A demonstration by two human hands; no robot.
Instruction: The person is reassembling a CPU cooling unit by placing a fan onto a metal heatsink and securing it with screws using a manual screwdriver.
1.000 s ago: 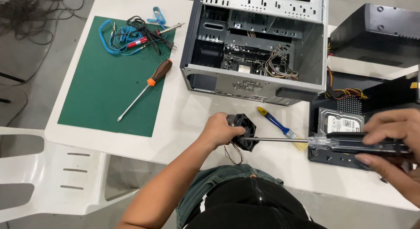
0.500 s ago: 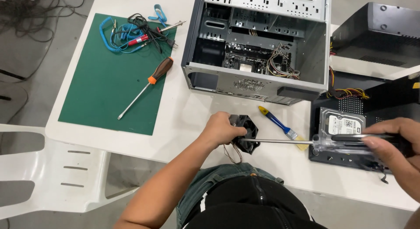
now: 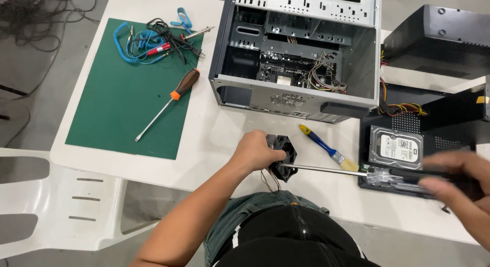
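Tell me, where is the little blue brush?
In the head view, the brush lies on the white table right of centre, just below the open computer case, between the black fan and the hard drive.

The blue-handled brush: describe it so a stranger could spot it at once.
Start at the open computer case at the back of the white table. Just in front of its lower right corner lies the small paintbrush, slanting toward the hard drive. It alone has a blue handle with a yellow tip and pale bristles; the screwdriver in the right hand below it has a long metal shaft.
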